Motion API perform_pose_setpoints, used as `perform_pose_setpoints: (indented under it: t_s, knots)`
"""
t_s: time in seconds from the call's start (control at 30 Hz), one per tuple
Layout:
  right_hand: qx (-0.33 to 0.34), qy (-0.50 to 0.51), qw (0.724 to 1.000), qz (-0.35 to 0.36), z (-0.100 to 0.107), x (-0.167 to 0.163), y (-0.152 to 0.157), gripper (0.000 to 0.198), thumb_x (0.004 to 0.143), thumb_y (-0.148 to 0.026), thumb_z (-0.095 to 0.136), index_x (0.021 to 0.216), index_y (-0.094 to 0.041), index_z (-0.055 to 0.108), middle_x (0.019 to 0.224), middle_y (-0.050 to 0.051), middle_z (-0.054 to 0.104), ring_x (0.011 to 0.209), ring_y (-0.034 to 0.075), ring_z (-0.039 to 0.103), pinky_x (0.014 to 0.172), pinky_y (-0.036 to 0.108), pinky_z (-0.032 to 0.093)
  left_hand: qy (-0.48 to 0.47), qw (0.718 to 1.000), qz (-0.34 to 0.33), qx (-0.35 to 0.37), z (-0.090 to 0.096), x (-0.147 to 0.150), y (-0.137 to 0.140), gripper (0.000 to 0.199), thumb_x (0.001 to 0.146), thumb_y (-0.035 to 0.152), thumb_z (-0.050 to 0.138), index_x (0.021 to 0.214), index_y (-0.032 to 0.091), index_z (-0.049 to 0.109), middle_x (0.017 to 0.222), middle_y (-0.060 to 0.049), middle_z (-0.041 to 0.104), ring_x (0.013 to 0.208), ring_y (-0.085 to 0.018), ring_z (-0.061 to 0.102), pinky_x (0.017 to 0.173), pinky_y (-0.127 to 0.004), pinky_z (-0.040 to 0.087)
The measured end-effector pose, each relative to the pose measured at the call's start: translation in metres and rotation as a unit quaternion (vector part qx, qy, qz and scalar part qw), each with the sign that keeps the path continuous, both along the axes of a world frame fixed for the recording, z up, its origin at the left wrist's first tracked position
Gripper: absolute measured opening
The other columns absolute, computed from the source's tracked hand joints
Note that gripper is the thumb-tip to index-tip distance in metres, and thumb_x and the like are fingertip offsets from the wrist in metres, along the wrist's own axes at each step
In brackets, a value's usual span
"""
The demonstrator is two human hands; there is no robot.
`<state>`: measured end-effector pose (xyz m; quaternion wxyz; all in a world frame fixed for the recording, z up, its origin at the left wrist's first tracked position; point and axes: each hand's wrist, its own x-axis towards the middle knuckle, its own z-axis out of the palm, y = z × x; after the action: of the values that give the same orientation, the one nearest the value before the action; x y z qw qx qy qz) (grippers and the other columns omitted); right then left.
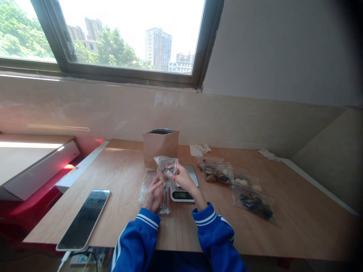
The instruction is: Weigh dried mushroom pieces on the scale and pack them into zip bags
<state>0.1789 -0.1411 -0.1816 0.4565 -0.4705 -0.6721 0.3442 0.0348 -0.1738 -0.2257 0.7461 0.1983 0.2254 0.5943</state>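
Note:
Above the kitchen scale (pixel 183 195), a clear zip bag (pixel 164 163) with a red seal line is held up between my hands. My left hand (pixel 153 193) grips its lower left side from below, fingers closed on the plastic. At the red-lined mouth, the fingers of my right hand (pixel 183 177) are pinched together and seem to reach inside. A small white piece shows by their tips; what they pinch is not clear. More clear zip bags (pixel 165 206) lie beneath my left hand, beside the scale. The scale's platform is partly hidden by my right hand.
A brown paper pouch (pixel 160 145) stands with its top open behind the hands. To the right lie several zip bags of dark dried pieces (pixel 253 204) and a bag of pale round pieces (pixel 246 182). A phone (pixel 85 219) with a cable rests at the left edge. Crumpled tissue (pixel 202 149) lies at the back.

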Motion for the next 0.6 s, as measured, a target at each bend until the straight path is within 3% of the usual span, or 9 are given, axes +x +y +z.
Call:
perform_pose_setpoints:
  t_s: [0.13,0.3,0.6]
  knots:
    - [-0.039,0.069,0.997,0.015,-0.002,-0.002,0.000,0.036,0.074,-0.041,0.066,0.099,-0.016,0.061,0.094,0.006,0.067,0.082,0.018,0.062,0.078,0.032,0.048,0.013,1.000,0.011,0.002,0.002,0.003,0.000,0.030,0.081,0.016,0.060,0.111,0.013,0.062,0.111,-0.010,0.068,0.113,-0.021,0.058,0.101,-0.032,0.043]
    - [-0.033,0.159,0.986,0.038,0.002,-0.006,0.002,0.038,0.068,-0.042,0.071,0.094,-0.017,0.058,0.096,0.006,0.066,0.087,0.018,0.062,0.082,0.032,0.048,0.033,0.995,0.083,-0.037,-0.002,0.002,0.005,0.020,0.081,0.014,0.060,0.100,0.015,0.066,0.105,-0.008,0.070,0.103,-0.017,0.063,0.096,-0.027,0.047]
    - [-0.085,0.115,0.983,0.112,0.005,-0.009,-0.001,0.034,0.078,-0.035,0.061,0.107,-0.017,0.057,0.101,0.006,0.065,0.089,0.018,0.061,0.084,0.034,0.048,0.042,0.994,0.099,-0.023,-0.016,0.000,0.008,0.023,0.076,0.019,0.068,0.099,0.018,0.062,0.091,-0.005,0.072,0.078,-0.013,0.068,0.075,-0.024,0.051]
